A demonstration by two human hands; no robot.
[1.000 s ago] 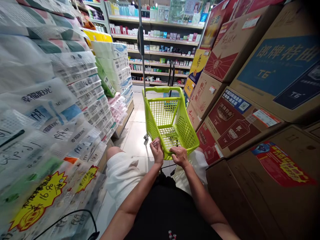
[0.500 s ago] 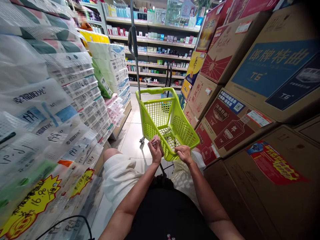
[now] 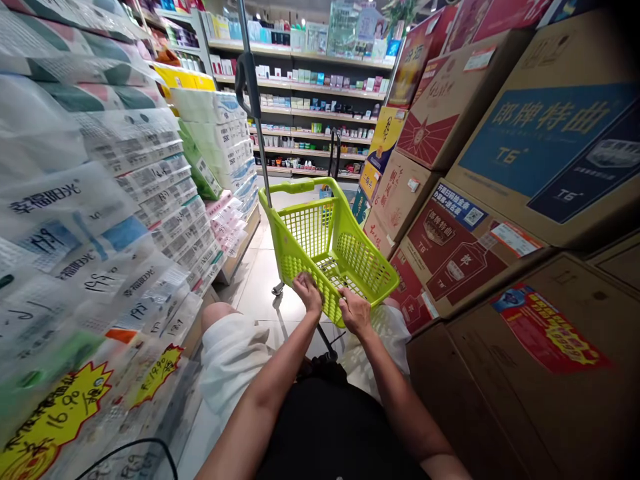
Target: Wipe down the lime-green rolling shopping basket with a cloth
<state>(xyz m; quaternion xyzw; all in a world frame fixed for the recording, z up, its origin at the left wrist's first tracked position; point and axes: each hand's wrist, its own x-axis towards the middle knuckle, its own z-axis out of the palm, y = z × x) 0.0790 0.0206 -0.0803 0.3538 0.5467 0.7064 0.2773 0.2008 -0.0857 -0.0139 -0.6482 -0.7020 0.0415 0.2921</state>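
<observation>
A lime-green shopping basket [image 3: 350, 300] with perforated walls stands tilted in front of my knees, on a thin-legged frame with a caster. Its inside shows only the slotted floor. My right hand [image 3: 355, 311] is closed over the near rim. Beside the left part of the near wall, my left hand [image 3: 308, 292] is curled closed; what its fingers hold, if anything, is hidden. A tall grey pole with a dark looped handle [image 3: 248, 83] rises at the basket's far left corner.
Plastic-wrapped tissue packs [image 3: 75, 200] are stacked on my left, with yellow price tags [image 3: 60, 413]. Cardboard cartons [image 3: 545, 133] wall in the right side. Shelves of small boxed goods [image 3: 320, 87] close off the aisle ahead. Pale floor tiles [image 3: 250, 287] show between.
The basket and its pole have swung a little left in view. Both hands have shifted slightly left with it; my right hand still grips the rim.
</observation>
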